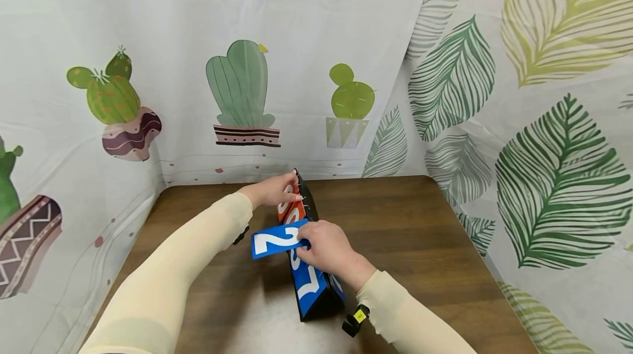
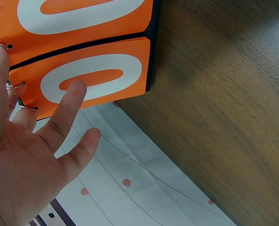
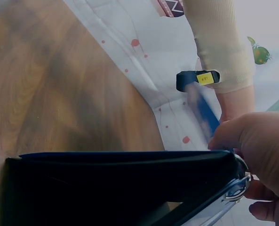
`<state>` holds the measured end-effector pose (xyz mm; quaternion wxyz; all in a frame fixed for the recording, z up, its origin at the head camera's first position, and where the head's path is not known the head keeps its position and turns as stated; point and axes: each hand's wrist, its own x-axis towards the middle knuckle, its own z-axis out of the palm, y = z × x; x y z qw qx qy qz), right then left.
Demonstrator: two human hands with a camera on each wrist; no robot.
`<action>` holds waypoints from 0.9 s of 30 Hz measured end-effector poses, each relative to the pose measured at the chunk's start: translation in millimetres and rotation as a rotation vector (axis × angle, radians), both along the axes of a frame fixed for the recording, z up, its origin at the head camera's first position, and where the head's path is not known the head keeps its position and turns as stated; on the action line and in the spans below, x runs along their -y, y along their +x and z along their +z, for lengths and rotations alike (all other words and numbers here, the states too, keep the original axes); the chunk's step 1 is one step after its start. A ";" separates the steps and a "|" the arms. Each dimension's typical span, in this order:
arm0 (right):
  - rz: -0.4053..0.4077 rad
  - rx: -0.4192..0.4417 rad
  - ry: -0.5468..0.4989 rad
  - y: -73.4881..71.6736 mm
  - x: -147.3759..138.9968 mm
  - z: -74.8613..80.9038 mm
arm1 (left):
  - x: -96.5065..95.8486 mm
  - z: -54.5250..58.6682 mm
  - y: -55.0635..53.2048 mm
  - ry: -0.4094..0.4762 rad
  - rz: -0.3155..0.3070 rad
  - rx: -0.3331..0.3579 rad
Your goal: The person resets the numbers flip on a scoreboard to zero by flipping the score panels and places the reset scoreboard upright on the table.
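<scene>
A tabletop flip scoreboard (image 1: 323,309) with a black tent-shaped frame stands lengthwise on the table. My left hand (image 1: 274,190) grips its far top ridge by the metal rings. In the left wrist view two fingers (image 2: 66,113) of that hand stretch loosely over an orange card (image 2: 130,87) showing 0. With thumb and fingers my right hand (image 1: 323,244) pinches a blue number card (image 1: 277,239) marked 2, raised from the near half and angled out to the left. Below it, a blue card (image 1: 309,282) with a 7 lies against the near end.
The wooden table (image 1: 395,233) extends on both sides of the scoreboard. Behind and around it hangs a white cloth (image 1: 296,68) printed with cacti and leaves. A black wrist device (image 1: 353,322) with a yellow label is at my right sleeve.
</scene>
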<state>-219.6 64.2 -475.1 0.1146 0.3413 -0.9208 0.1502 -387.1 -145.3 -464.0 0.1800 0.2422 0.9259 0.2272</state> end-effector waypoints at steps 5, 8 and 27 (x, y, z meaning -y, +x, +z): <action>-0.036 0.000 0.049 -3.1 -0.6 -1.6 | -1.0 -1.5 0.8 0.006 0.015 0.010; -0.043 -0.018 0.063 -4.9 -1.4 -2.6 | -0.5 -2.4 0.3 0.010 0.022 0.012; -0.027 0.138 0.095 -11.5 -10.0 -3.5 | 1.4 -3.0 -3.7 -0.010 0.007 -0.049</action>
